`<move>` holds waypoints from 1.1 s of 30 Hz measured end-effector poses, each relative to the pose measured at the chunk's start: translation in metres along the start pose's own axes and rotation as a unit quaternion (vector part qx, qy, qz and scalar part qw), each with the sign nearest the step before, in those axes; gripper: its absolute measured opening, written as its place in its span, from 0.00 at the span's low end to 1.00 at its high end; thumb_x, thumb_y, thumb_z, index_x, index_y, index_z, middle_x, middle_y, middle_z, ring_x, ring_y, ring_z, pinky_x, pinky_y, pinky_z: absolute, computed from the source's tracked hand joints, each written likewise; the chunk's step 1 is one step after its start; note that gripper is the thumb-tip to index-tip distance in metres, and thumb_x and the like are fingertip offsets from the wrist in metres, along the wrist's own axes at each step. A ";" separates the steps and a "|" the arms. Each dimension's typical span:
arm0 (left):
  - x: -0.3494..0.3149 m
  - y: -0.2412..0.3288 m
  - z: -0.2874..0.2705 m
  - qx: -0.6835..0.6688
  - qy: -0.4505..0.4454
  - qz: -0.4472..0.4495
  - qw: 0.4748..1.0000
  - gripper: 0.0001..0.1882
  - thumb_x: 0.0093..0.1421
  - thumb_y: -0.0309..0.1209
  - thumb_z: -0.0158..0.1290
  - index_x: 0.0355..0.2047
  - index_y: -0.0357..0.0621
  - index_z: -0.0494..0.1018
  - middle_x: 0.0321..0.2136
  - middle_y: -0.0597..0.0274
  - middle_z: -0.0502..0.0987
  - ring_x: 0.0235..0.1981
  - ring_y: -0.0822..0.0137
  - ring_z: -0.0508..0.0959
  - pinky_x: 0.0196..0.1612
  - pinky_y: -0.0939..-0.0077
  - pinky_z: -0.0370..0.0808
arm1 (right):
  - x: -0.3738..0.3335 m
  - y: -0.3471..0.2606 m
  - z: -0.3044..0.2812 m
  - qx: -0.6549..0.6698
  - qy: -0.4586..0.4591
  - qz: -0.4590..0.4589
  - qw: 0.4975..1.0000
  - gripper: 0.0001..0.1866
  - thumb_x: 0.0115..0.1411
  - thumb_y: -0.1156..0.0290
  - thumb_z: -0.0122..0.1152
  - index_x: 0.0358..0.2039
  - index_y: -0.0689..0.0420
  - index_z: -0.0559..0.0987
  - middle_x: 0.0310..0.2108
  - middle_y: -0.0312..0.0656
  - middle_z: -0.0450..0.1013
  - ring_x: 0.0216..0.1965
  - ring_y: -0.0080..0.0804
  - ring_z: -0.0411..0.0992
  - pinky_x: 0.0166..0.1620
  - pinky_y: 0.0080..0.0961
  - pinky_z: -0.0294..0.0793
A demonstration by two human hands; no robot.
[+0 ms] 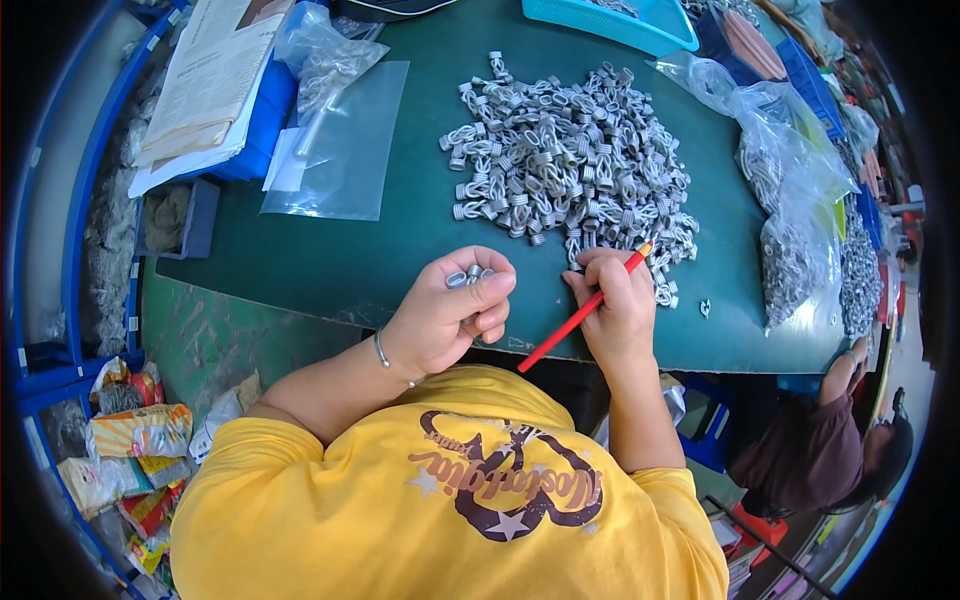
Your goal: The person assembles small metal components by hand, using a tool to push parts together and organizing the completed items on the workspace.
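Few grey metal parts (pixel 468 277) gathered so far, pinched in left hand (pixel 448 318) fingers above green worktop (pixel 340 262) edge; right hand (pixel 618 308) fingers gripping red pencil (pixel 583 311), nudging into large unsorted pile (pixel 572 158), bulk probably remaining.

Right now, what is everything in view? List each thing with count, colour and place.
small metal parts: one large pile, grey, table centre
table: one, dark green, under the pile
empty plastic bag: one, clear, left of the pile
filled bags: several, clear, table's right edge
tray: one, turquoise, far edge
papers: one stack, white, far left
another person: one, dark sleeve, lower right
left hand: holds a few grey parts
right hand: grips a red pencil
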State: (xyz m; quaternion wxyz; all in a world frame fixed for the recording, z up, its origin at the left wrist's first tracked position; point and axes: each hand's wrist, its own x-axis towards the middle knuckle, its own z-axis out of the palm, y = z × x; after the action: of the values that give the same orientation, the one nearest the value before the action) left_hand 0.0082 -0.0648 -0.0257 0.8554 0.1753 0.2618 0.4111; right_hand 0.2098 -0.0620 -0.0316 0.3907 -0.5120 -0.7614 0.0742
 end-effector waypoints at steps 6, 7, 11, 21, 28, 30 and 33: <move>-0.003 -0.001 0.007 0.161 0.054 0.050 0.984 0.08 0.57 0.26 0.50 0.36 0.37 0.67 0.21 0.67 0.67 0.18 0.76 0.67 0.21 0.84 0.65 | -0.007 -0.008 0.001 0.101 0.066 0.051 0.991 0.13 0.48 0.83 0.60 0.21 0.58 0.64 0.29 0.45 0.72 0.23 0.31 0.72 0.25 0.23 0.70; -0.001 -0.003 0.005 0.241 0.055 0.095 0.964 0.09 0.56 0.25 0.51 0.37 0.36 0.68 0.22 0.67 0.68 0.19 0.78 0.68 0.22 0.86 0.66 | -0.006 -0.017 -0.003 0.290 0.054 0.175 0.939 0.12 0.51 0.83 0.58 0.22 0.57 0.63 0.29 0.46 0.72 0.23 0.29 0.72 0.24 0.19 0.70; -0.002 -0.005 0.003 0.373 0.040 0.160 0.913 0.15 0.52 0.21 0.56 0.41 0.36 0.69 0.24 0.69 0.70 0.21 0.83 0.68 0.24 0.90 0.67 | -0.009 -0.021 -0.005 0.560 0.015 0.300 0.772 0.11 0.55 0.83 0.54 0.25 0.57 0.61 0.30 0.49 0.72 0.25 0.27 0.73 0.25 0.16 0.74; -0.006 -0.004 0.006 0.454 -0.006 0.261 0.852 0.12 0.50 0.25 0.59 0.35 0.39 0.72 0.25 0.69 0.72 0.22 0.83 0.68 0.25 0.89 0.65 | -0.026 -0.014 0.012 0.685 -0.003 0.240 0.688 0.15 0.50 0.89 0.54 0.26 0.56 0.61 0.35 0.53 0.70 0.35 0.35 0.73 0.34 0.23 0.77; -0.009 -0.002 0.008 0.296 0.014 0.140 0.945 0.11 0.53 0.23 0.55 0.37 0.37 0.71 0.28 0.63 0.75 0.27 0.78 0.74 0.30 0.86 0.72 | -0.021 -0.029 0.010 0.425 0.121 0.053 0.896 0.18 0.45 0.89 0.60 0.25 0.56 0.61 0.35 0.49 0.69 0.39 0.40 0.72 0.38 0.29 0.76; -0.006 -0.005 0.009 0.258 0.025 0.122 0.958 0.11 0.54 0.23 0.54 0.39 0.37 0.70 0.29 0.60 0.75 0.29 0.75 0.75 0.33 0.83 0.74 | -0.013 -0.033 0.007 0.326 0.125 -0.061 0.935 0.18 0.43 0.89 0.61 0.24 0.56 0.62 0.32 0.46 0.72 0.35 0.44 0.73 0.35 0.32 0.75; 0.000 0.001 0.009 0.115 0.029 0.052 0.992 0.13 0.56 0.23 0.51 0.42 0.37 0.68 0.33 0.56 0.75 0.34 0.69 0.77 0.36 0.76 0.77 | -0.006 -0.043 0.006 0.333 0.063 -0.109 0.935 0.16 0.43 0.90 0.60 0.24 0.58 0.64 0.33 0.50 0.74 0.36 0.45 0.73 0.36 0.31 0.74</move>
State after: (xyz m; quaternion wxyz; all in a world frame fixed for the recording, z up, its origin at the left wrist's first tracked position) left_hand 0.0131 -0.0654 -0.0182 0.7991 0.2741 0.3223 0.4271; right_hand 0.1761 -0.0853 -0.0167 0.5917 -0.2702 -0.7179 0.2479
